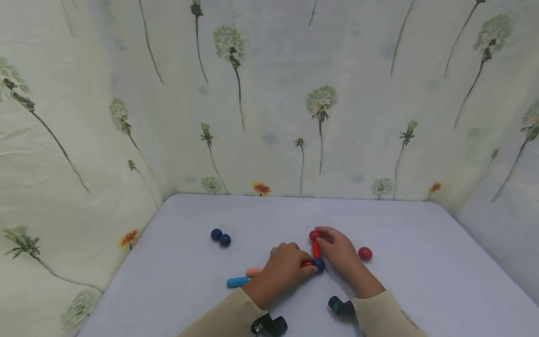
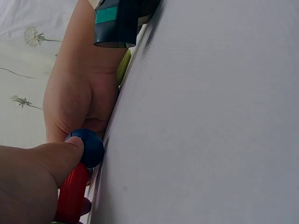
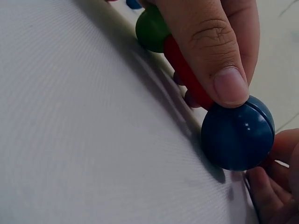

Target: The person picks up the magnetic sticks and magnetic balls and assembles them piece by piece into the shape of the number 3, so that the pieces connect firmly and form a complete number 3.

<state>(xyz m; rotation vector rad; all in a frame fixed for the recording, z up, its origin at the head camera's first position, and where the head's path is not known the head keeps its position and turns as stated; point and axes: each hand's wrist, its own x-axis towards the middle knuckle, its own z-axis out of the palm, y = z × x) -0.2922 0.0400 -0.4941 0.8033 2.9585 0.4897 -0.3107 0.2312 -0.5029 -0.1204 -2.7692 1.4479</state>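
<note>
My left hand [image 1: 283, 267] pinches a red stick [image 2: 72, 193] close to a blue ball [image 1: 318, 265], its thumb touching the ball in the left wrist view. A green ball [image 3: 153, 30] sits at this stick's other end, partly behind the left fingers. From the blue ball [image 3: 237, 135] a second red stick [image 1: 316, 250] runs away from me to a red ball [image 1: 314, 235]. My right hand [image 1: 343, 257] has its thumb and finger around that red ball. In the right wrist view only some right fingers show, at the lower right edge.
Two dark blue balls [image 1: 221, 237] lie at the back left. An orange stick [image 1: 254, 272] and a light blue stick [image 1: 237, 282] lie left of my left hand. A loose red ball [image 1: 365, 253] is right of my right hand; a yellow-green piece [image 2: 123, 67] shows by the right forearm.
</note>
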